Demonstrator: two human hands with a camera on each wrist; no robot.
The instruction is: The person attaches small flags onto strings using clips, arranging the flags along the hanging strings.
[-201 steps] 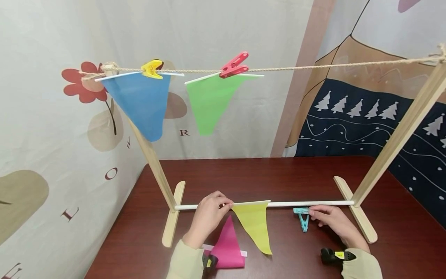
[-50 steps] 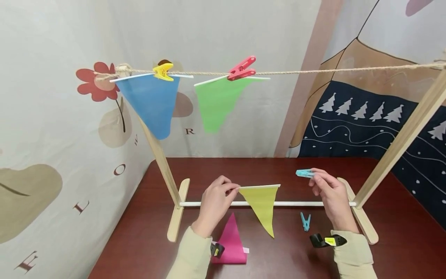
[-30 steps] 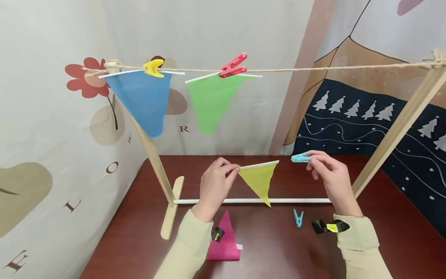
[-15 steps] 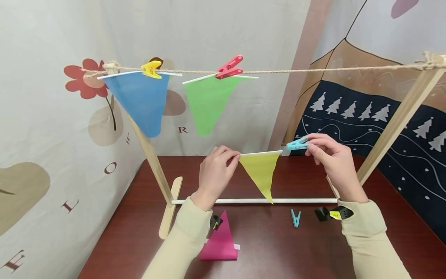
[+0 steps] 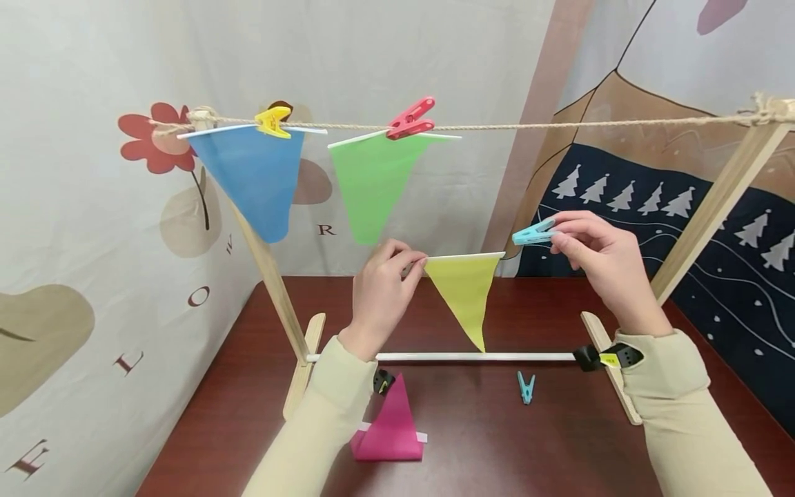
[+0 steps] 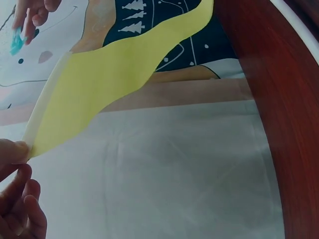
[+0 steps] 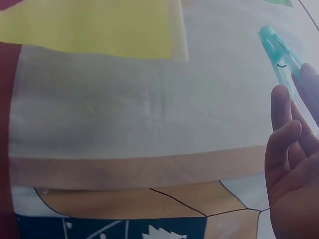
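My left hand (image 5: 384, 290) pinches the left end of the white top strip of a yellow pennant (image 5: 464, 293). The pennant hangs point down in the air, below and right of the green one; its strip lies nearly level. In the left wrist view thumb and finger grip the corner of that yellow cloth (image 6: 94, 94). My right hand (image 5: 605, 266) pinches a light blue clothespin (image 5: 534, 233) by its handles, just right of the pennant's far end and below the rope (image 5: 559, 125). The right wrist view shows the clothespin (image 7: 279, 52) apart from the pennant.
On the rope hang a blue pennant (image 5: 251, 183) under a yellow clothespin (image 5: 273, 121) and a green pennant (image 5: 375, 186) under a red clothespin (image 5: 411, 119). A second blue clothespin (image 5: 526, 388) and a pink pennant (image 5: 391, 435) lie on the table. Wooden posts (image 5: 723, 203) flank a white bar (image 5: 447, 357).
Both hands have risen from the table toward the rope, carrying the yellow pennant and a blue clothespin. The second blue clothespin stays on the table; the pennants on the rope hang as before.
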